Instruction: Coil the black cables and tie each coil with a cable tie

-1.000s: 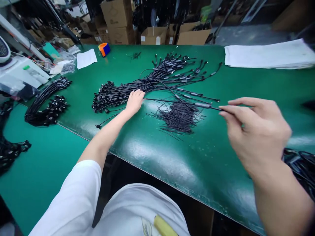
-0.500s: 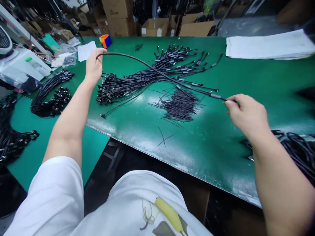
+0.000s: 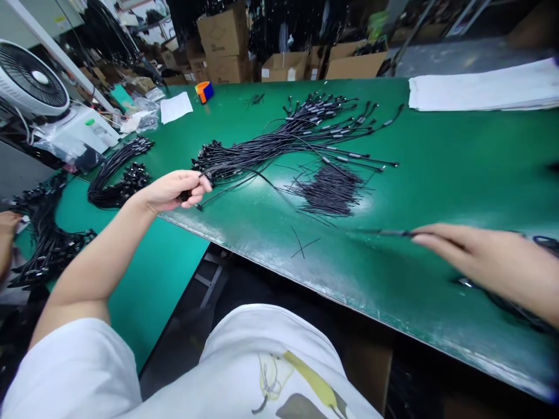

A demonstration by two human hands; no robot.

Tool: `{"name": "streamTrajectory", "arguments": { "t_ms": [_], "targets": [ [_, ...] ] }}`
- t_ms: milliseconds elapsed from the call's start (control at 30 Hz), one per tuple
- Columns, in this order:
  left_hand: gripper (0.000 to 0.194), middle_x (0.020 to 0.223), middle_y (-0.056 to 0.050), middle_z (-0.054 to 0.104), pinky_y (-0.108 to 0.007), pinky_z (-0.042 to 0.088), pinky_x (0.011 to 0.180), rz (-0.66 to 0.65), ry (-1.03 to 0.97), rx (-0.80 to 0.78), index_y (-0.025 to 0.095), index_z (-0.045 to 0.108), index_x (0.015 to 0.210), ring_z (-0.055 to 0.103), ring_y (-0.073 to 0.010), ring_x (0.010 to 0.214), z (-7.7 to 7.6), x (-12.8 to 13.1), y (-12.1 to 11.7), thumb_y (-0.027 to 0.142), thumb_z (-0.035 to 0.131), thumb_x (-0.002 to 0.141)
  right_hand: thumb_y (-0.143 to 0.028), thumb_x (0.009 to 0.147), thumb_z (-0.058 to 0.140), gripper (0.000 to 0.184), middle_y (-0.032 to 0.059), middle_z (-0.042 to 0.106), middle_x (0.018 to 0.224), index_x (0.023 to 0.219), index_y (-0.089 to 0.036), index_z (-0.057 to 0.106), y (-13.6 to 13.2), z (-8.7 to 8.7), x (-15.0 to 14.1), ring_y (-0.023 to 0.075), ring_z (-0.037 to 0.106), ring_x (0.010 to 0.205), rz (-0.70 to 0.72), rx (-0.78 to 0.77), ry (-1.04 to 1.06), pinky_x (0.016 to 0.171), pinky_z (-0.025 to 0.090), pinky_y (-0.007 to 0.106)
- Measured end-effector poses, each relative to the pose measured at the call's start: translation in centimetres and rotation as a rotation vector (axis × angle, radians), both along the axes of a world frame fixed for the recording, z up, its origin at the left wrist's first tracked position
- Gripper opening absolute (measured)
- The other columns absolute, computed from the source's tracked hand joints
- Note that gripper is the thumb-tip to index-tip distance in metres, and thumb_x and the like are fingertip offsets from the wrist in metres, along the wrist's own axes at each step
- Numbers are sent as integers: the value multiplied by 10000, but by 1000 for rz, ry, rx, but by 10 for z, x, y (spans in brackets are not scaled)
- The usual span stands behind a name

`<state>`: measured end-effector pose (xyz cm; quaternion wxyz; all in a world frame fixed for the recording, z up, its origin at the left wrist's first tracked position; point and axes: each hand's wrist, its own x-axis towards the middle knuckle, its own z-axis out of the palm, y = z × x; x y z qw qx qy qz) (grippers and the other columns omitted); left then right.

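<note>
A single black cable [image 3: 271, 185] stretches between my two hands, its middle smeared by motion. My left hand [image 3: 177, 191] is closed on one end, just in front of the connector ends of a large cable bundle [image 3: 266, 142]. At the right, my right hand [image 3: 467, 253] pinches the other end by a darker sleeve, low over the green table. Between the hands lies a heap of short thin black strips [image 3: 334, 191], which look like cable ties. A few loose strips [image 3: 301, 244] cross each other nearer the table edge.
More coiled cables [image 3: 519, 305] lie under my right forearm. Bent bundles [image 3: 107, 180] sit at the left, near a fan [image 3: 37, 78]. White sheets [image 3: 480, 87] and an orange-blue tape roll [image 3: 204, 92] are at the back. Another person's hand [image 3: 7, 224] shows at the left edge.
My left hand has come down and nearer with its cable end. My right hand has moved right and nearer, still gripping the other end. The view has shifted slightly left.
</note>
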<state>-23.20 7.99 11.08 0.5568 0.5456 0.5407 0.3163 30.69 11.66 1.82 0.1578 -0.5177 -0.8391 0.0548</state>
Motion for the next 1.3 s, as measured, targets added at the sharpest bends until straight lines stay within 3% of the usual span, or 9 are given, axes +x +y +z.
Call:
{"name": "streamTrajectory", "arguments": {
  "t_ms": [67,133,200,300,433,633,800,1000,1300],
  "targets": [
    [376,701,-34,609,-204,470,475,115,-115,149,142,720,905,625,-116,592,-4,40,-15,503,742,802,-638,906,497,388,-20,774,850,859,-352,756,-39,31,-35,204,711,684,302,-143,171,628,545,311],
    [377,893,-80,702,-254,569,669,60,-155,197,151,712,985,717,-174,833,-11,85,-27,496,716,833,-520,947,532,292,-29,764,845,895,-338,754,-65,62,-66,167,695,691,362,-49,332,629,525,279],
    [386,1002,-107,728,-295,566,813,-136,-224,140,158,710,1038,713,-200,967,-22,127,-40,497,691,855,-450,930,600,241,-3,745,820,889,-276,762,-71,87,-87,147,641,661,184,197,442,613,463,281],
    [391,793,-67,688,-299,530,783,-392,-335,-13,160,713,1053,697,-179,841,-39,162,-57,509,604,913,-356,905,643,234,20,686,740,900,-170,784,-48,104,-93,107,542,629,-89,400,530,606,371,266],
    [390,565,38,425,-227,407,570,-445,-434,-162,118,735,935,479,-76,528,-56,157,-61,495,654,883,-291,865,680,213,19,629,672,883,-110,790,-11,88,-67,88,497,642,-213,394,575,626,356,253],
    [318,482,116,183,-165,242,415,-139,-680,-265,121,683,769,173,-4,345,-57,130,-57,422,678,872,-289,840,644,192,32,660,664,835,-139,765,1,35,-36,113,526,615,-342,163,410,589,352,249],
    [271,506,103,235,-144,239,382,199,-751,-191,159,692,965,181,-2,308,-43,130,-52,319,476,1003,-389,940,499,307,73,751,819,887,-193,729,-30,4,-47,171,629,667,-40,207,-20,542,321,260],
    [224,610,74,391,-95,233,361,236,-767,-165,158,657,1109,297,14,375,-41,139,-42,167,494,955,-379,1029,425,389,11,701,679,793,-191,670,-71,-6,-80,119,578,531,457,310,-163,516,260,265],
    [298,494,88,287,-97,210,350,354,-789,-152,208,661,969,238,-10,344,-40,137,-39,353,410,1041,-364,1055,310,439,35,705,741,866,-185,665,-66,-20,-87,129,564,577,449,135,-185,544,224,270]
  ]
}}
